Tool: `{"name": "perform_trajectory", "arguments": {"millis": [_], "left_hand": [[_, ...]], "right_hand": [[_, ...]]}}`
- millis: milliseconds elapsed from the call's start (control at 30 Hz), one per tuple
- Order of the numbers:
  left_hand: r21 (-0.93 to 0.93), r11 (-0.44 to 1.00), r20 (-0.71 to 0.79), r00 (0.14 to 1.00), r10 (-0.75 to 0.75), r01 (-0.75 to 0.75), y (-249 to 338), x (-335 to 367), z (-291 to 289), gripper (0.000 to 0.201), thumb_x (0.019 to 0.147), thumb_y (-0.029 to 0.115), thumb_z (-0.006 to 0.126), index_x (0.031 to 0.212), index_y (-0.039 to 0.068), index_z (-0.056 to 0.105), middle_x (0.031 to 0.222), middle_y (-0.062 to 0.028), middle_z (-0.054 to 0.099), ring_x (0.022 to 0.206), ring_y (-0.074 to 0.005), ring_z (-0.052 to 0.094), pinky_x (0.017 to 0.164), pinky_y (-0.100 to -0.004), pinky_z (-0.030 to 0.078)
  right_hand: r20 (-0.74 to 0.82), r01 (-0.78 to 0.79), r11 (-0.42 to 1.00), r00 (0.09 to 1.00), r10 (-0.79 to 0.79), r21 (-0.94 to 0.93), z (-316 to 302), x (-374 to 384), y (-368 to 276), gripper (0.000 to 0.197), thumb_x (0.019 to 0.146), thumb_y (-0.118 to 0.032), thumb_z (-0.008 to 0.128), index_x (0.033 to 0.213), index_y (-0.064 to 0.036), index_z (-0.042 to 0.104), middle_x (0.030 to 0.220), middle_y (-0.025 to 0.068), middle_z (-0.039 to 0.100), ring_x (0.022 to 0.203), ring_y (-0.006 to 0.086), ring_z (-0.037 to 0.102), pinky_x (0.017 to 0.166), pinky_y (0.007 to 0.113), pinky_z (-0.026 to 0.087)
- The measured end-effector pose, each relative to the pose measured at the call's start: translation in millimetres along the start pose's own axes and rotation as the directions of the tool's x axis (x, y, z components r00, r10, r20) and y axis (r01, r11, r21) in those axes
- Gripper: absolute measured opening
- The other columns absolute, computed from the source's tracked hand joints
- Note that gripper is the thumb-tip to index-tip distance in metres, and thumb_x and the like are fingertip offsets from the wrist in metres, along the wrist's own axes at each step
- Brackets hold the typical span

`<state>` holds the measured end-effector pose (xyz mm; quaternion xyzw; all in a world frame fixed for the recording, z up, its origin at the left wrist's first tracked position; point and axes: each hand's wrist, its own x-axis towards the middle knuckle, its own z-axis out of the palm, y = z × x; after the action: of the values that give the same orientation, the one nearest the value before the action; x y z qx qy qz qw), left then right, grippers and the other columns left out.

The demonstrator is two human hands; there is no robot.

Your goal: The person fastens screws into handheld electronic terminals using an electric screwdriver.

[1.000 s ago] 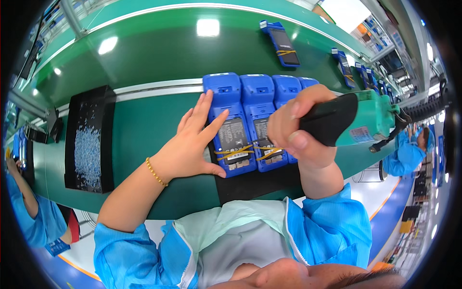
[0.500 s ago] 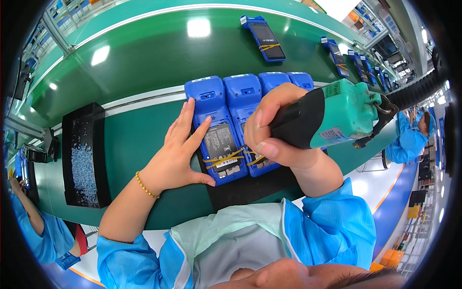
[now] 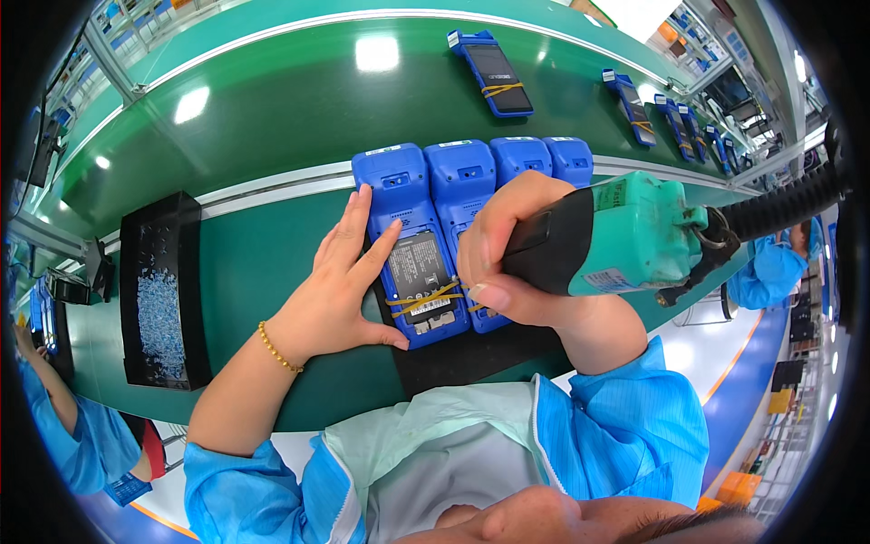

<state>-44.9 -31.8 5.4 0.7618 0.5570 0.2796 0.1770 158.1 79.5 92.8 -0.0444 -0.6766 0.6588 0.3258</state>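
On a black mat in front of me, four blue devices lie side by side with their backs up, their top ends close to a metal rail. The leftmost device shows most plainly: its dark battery is exposed, and yellow rubber bands cross near its lower end. My left grip is spread loose and grasps nothing; its fingers rest along that device's left side, the index finger lies on its back, and the thumb is by its lower left corner. Just beside it, the second device lies partly under my right grip, which is clenched around a green-and-black power tool. I hold the tool tilted, its green body toward the right; its tip is hidden behind my fingers, so I cannot tell whether it touches anything. A black ribbed hose runs off from its rear end. A beaded bracelet circles my left wrist. Further left on the green bench, a long black tray holds many small bluish pieces. Beyond the rail, another blue device lies screen up, banded in yellow, with more devices toward the right. Blue-clad people work at both sides.
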Motion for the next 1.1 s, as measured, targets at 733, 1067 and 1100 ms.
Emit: {"name": "perform_trajectory", "arguments": {"millis": [733,1067,1100], "left_hand": [[0.009,1.0,0.007,1.0,0.001,-0.001,1,0,0,0.122,0.048,0.044,0.091,0.147,0.007,0.031,0.155,-0.0304,0.0,0.144,-0.0459,0.012,0.113,-0.0513,0.022],[0.011,1.0,0.023,1.0,-0.001,0.001,1,0,-1,0.121,0.048,0.044,0.09,0.147,0.007,0.031,0.155,-0.0304,0.0,0.144,-0.046,0.012,0.113,-0.0507,0.022],[0.011,1.0,0.025,1.0,-0.006,0.005,1,0,-2,0.121,0.048,0.044,0.09,0.147,0.006,0.031,0.155,-0.0304,0.0,0.144,-0.046,0.012,0.113,-0.0505,0.022]], "right_hand": [[0.152,0.064,0.992,0.987,-0.047,-0.106,-4,3,-7,0.027,0.076,0.008,0.069,0.091,-0.0013,0.05,0.075,0.0069,0.054,0.063,0.015,0.058,0.056,0.028,0.047],[0.1,0.05,0.998,0.994,-0.046,-0.038,-3,2,-10,0.03,0.077,0.005,0.069,0.098,0.0007,0.049,0.063,0.0052,0.053,0.056,0.0137,0.053,0.053,0.028,0.043],[0.1,0.05,0.998,0.994,-0.046,-0.038,-3,2,-10,0.03,0.077,0.005,0.069,0.098,0.0007,0.049,0.063,0.0052,0.053,0.056,0.0137,0.053,0.053,0.028,0.043]]}}
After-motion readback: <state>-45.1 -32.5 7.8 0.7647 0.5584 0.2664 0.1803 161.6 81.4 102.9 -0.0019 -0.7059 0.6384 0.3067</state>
